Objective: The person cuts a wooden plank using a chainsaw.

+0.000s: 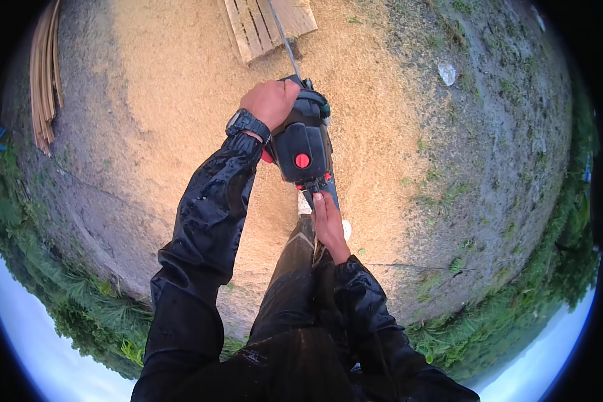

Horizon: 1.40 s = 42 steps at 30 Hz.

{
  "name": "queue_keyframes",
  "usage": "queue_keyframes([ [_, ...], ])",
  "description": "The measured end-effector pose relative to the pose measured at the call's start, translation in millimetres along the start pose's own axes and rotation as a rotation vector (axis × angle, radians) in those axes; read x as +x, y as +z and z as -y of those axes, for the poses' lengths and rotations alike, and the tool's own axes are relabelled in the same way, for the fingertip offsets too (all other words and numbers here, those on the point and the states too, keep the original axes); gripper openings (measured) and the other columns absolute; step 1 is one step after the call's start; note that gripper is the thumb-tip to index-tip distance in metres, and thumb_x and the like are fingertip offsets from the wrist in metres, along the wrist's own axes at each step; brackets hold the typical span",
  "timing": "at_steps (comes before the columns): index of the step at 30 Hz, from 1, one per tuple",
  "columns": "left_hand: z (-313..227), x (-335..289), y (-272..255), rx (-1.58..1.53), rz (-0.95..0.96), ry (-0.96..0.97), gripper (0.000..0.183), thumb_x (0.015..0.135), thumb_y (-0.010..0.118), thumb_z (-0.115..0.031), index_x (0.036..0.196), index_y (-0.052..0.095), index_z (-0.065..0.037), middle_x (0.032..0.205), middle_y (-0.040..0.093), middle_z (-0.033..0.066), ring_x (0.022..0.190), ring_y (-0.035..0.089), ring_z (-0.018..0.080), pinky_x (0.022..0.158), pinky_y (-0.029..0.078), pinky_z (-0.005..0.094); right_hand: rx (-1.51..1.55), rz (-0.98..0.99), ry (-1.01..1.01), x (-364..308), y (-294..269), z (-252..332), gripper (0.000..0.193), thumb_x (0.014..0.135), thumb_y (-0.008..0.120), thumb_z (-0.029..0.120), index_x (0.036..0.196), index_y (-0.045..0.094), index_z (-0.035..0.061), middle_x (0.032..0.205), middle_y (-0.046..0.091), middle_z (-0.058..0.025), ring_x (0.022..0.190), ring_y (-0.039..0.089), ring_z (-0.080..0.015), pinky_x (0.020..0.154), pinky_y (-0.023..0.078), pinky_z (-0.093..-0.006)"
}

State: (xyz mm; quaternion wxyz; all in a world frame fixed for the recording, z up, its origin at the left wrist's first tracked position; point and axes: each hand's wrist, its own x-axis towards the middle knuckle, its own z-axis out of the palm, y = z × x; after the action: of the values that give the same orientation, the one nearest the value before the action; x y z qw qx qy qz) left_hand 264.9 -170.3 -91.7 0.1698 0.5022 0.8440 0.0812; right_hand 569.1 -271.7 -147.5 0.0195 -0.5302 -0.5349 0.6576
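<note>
The saw (303,144) is held on the person's side of the pallet (295,17), its black body near the pallet's closest edge and its bar (285,40) pointing away, crossing in front of the pallet in this view; whether the bar touches the wood I cannot tell. The left hand (270,104), the nearer of the two to the pallet, is closed in a fist on the saw's front handle, most of its fingers hidden, with a dark watch (246,124) on the wrist. The right hand (328,224), farther from the pallet, is wrapped around the rear handle, thumb on top, though its far fingers are out of sight. A red cap (302,160) shows on the saw between them. Sawdust (174,87) covers the ground around the pallet, planks (42,87) lie stacked well to its left, and a pale scrap (447,74) lies to its right
</note>
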Motion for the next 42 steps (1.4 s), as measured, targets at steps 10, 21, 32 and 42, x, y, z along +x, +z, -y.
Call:
queue_keyframes([
  [10,-3.0,19.9,-17.1,-0.071,0.027,-0.060,0.038,0.100,0.042,-0.031,0.089,0.066,-0.004,0.088,0.069,0.0247,0.081,0.066,0.0486,0.072,0.053,0.0570,-0.073,0.008,0.070,12.8,0.2,29.7,0.053,0.106,0.040,0.048,0.130,0.055,0.0027,0.095,0.067,-0.0297,0.097,0.066,-0.0489,0.085,0.047,-0.0512],
  [21,14.0,49.2,-34.3,-0.108,-0.015,-0.082,0.045,0.099,0.042,-0.039,0.089,0.070,-0.004,0.091,0.069,0.0253,0.084,0.065,0.0502,0.076,0.053,0.0567,-0.021,0.010,0.017,35.9,11.8,54.0,0.051,0.107,0.041,0.047,0.128,0.056,0.0024,0.081,0.065,-0.0195,0.074,0.066,-0.0306,0.070,0.049,-0.0442],
  [32,8.6,62.8,-50.5,-0.102,0.029,-0.077,0.049,0.099,0.041,-0.038,0.085,0.070,-0.001,0.089,0.068,0.0274,0.085,0.065,0.0507,0.077,0.052,0.0572,0.097,0.022,0.014,44.3,11.0,71.3,0.043,0.109,0.043,0.042,0.123,0.057,0.0041,0.080,0.055,-0.0070,0.067,0.053,-0.0169,0.062,0.043,-0.0322],
  [42,22.9,87.1,-57.5,-0.152,0.019,-0.143,0.051,0.099,0.041,-0.041,0.087,0.072,-0.002,0.088,0.068,0.0276,0.086,0.064,0.0516,0.080,0.052,0.0563,0.011,0.016,0.009,67.1,18.8,84.0,0.046,0.108,0.042,0.042,0.124,0.057,0.0010,0.081,0.065,-0.0207,0.072,0.065,-0.0337,0.068,0.049,-0.0438],
])
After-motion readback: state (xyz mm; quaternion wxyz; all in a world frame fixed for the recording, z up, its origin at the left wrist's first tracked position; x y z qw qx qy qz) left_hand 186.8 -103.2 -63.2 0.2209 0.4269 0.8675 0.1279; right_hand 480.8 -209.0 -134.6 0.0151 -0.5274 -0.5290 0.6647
